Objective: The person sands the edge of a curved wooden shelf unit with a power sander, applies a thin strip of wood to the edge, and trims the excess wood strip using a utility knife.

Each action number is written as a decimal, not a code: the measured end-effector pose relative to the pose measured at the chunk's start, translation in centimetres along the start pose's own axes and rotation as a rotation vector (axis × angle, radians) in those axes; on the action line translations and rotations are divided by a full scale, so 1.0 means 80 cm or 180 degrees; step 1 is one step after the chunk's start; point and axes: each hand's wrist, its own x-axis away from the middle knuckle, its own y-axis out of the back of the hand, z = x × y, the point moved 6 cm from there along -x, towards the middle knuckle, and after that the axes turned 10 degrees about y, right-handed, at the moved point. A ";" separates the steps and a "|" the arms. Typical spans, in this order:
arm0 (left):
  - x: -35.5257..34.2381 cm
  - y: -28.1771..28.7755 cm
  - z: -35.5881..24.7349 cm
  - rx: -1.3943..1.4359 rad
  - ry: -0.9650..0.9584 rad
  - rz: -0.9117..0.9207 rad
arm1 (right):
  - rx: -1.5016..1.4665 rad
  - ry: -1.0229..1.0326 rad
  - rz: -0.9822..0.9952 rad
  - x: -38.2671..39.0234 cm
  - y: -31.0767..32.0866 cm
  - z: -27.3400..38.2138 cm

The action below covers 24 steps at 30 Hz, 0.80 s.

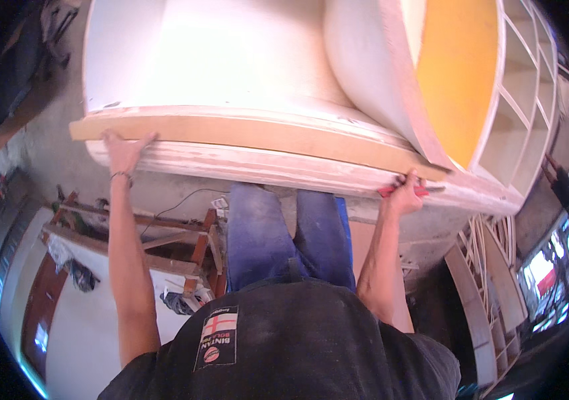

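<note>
A long tan wooden strip [264, 138] lies along the front edge of a large white cabinet [238, 165], whose face is patchy with pinkish filler. My left hand [124, 152] holds the strip near its left end, thumb and fingers spread against its lower edge. Near the right end, my right hand [405, 195] is closed around a slim red tool [386, 191] with a dark tip. Its exact kind is hard to make out. The right thumb points up at the strip's lower edge.
A curved partition [371, 73], a yellow panel [461, 73] and white shelf compartments [511, 127] rise at the right. Behind me at left stands a wooden frame [164, 237] with a cable [184, 200] near it. Shelf pieces [488, 287] lean at lower right. Another person [564, 193] is at far right.
</note>
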 end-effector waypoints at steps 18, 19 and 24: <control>-0.004 0.030 -0.011 -0.0211 0.0768 0.0466 | 0.0602 -0.0579 0.2457 0.221 -0.119 0.175; -0.003 0.038 -0.019 -0.0217 0.0856 0.0706 | 0.0739 -0.0508 0.3129 0.258 -0.156 0.187; -0.009 0.049 -0.015 -0.0020 0.1002 0.1150 | 0.1378 0.0125 0.5378 0.470 -0.326 0.220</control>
